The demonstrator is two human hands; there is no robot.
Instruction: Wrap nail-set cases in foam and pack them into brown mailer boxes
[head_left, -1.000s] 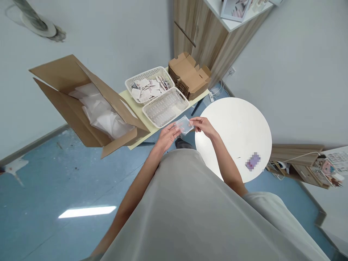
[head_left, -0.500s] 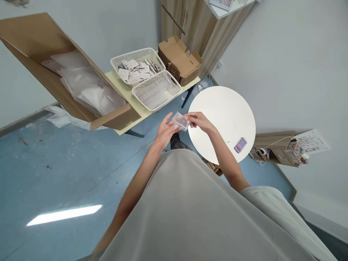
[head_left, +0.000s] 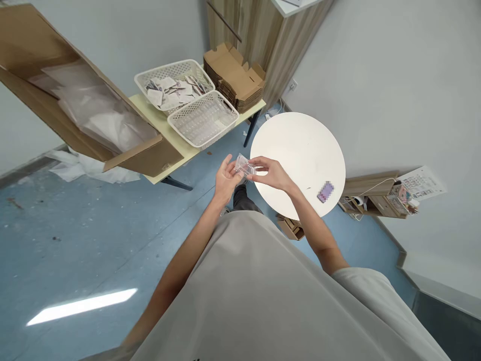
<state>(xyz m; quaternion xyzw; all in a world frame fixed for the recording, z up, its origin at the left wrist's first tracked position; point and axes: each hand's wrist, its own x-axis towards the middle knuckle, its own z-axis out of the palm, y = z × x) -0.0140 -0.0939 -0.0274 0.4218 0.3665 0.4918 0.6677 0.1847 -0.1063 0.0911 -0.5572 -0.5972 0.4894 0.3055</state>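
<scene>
Plastic case [head_left: 244, 165], clear, angular; right fingers [head_left: 260, 161] pinching one side, left fingers [head_left: 225, 164] holding other

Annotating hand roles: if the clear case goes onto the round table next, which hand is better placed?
Probably the right hand: it holds the clear case on the side toward the round table and overlaps that table in view. The left hand is on the far side.

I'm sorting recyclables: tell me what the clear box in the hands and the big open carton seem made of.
Clear box: probably rigid, glossy plastic, being see-through with bright edges.
Open carton: likely matte cardboard, judging by its brown color and folded-out flaps.
</scene>
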